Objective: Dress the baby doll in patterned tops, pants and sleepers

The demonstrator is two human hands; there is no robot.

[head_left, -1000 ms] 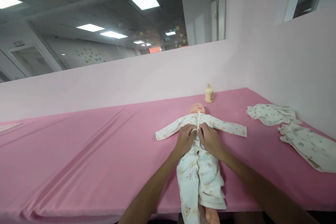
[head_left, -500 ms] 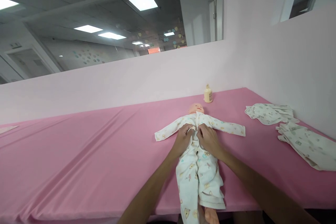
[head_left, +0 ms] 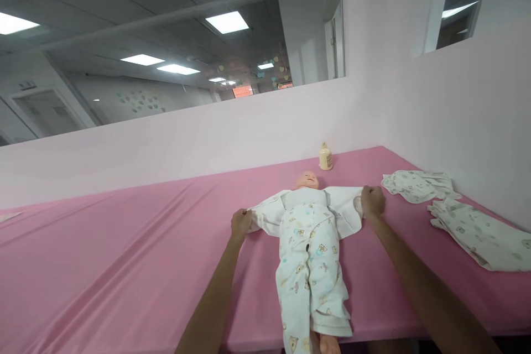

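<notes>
A baby doll [head_left: 307, 180] lies on its back with its head toward the wall. It wears white patterned trousers [head_left: 296, 274], and a bare foot shows below one leg. Its white baby jacket [head_left: 344, 211] is spread apart at the front, the plain inside facing up and a white layer visible on the chest. My left hand [head_left: 241, 223] is closed on the jacket's left front edge. Out to the right, my right hand [head_left: 373, 202] is a fist on the opposite front edge. The jacket's sleeves are mostly hidden under the panels.
A cream pump bottle [head_left: 326, 157] stands behind the doll's head, near the wall. Two folded patterned garments [head_left: 421, 185] [head_left: 483, 235] lie at the right. A pink sheet [head_left: 145, 265] with creases covers the table. Above the wall [head_left: 199, 144] runs a wide window.
My hands have moved apart from the middle of the doll's chest, one to each side. The jacket front, closer together before, is now pulled wide open.
</notes>
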